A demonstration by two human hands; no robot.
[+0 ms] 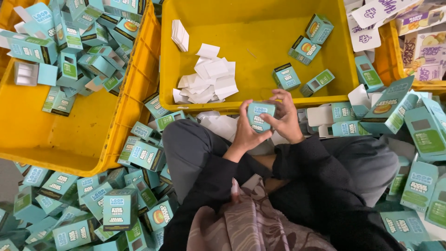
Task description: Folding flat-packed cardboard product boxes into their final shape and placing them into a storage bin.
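Two bare hands, left hand [245, 131] and right hand [287, 117], no rings, no gloves, no watch in view. Long black sleeves [320, 174] of soft knit cloth, close at the wrists, creased along the forearms. Grey trousers [188, 148], smooth, plain, slightly loose at the knees. Patterned scarf [251, 218] in brown, mauve and cream swirls, draped down the front, folded in broad pleats.

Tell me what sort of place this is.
Probably a packing workshop floor: yellow crates, heaps of small teal cartons, loose white inserts, and both hands, left and right, holding one carton.
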